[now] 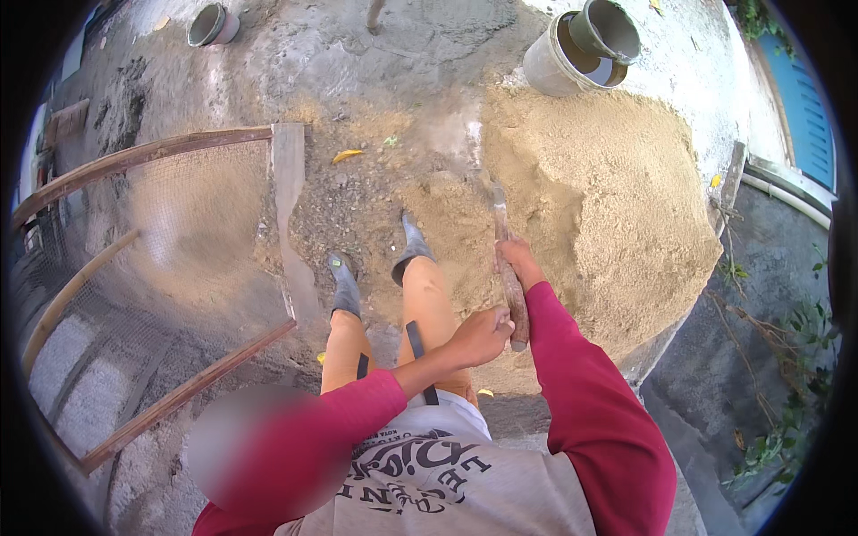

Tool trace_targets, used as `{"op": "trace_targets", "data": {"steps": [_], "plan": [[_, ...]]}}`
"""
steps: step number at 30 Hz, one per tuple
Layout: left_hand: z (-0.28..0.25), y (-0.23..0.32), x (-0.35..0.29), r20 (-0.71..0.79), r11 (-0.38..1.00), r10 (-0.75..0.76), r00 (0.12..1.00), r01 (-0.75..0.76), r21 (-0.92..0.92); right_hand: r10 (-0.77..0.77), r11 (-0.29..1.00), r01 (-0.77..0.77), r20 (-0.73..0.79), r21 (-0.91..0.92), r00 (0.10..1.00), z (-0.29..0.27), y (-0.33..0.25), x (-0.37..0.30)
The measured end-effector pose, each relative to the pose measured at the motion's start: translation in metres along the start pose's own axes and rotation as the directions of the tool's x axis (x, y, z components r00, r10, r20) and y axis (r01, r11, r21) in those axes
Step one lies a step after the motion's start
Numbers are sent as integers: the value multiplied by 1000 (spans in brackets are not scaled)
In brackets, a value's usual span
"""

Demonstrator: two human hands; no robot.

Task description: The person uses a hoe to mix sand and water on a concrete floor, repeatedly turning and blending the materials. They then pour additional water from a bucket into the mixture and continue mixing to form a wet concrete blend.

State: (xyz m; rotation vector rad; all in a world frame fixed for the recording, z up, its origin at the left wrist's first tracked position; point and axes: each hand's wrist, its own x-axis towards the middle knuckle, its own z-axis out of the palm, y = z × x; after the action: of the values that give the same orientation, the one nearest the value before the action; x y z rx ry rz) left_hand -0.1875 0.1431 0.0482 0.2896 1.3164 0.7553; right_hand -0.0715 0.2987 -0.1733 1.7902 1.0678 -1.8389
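A wooden-handled tool [512, 290] slants between me and the sand pile [635, 196]. Its far end is greyish and meets the sand, and I cannot make out the head there. My right hand [518, 256] wraps round the middle of the handle. Closer to my body, my left hand [483, 335] is closed in a fist at the handle's near end, its fingers against the wood. Both arms have dark pink sleeves.
Left of my boots [346, 286] stands a wood-framed mesh screen [289, 196], sand showing through it. At the back right, a large bucket [550, 67] holds liquid and a smaller dark bucket [617, 27]. Another bucket [211, 27] stands far left. Branches [769, 357] lie right.
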Motion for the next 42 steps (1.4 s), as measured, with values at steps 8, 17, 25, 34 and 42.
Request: {"op": "trace_targets", "data": {"steps": [8, 17, 25, 34, 42], "plan": [[38, 95, -39, -249, 497, 848, 468, -865, 65, 124, 953, -127, 28, 276, 992, -55, -49, -145], [-160, 115, -221, -638, 389, 592, 492, -868, -309, -103, 804, 138, -92, 579, 990, 54, -115, -144], [-261, -73, -505, -813, -74, 540, -219, -974, 213, -179, 897, 124, 92, 425, 979, 410, -158, -146], [-153, -279, -662, -562, -119, 291, -774, -612, 782, -527, 848, 169, 762, 502, 376, 702, -164, -485], [-178, -373, -560, -850, -212, -372, -373, -857, 469, -711, 703, 364, 596, 611, 373, 630, -172, -494]]}}
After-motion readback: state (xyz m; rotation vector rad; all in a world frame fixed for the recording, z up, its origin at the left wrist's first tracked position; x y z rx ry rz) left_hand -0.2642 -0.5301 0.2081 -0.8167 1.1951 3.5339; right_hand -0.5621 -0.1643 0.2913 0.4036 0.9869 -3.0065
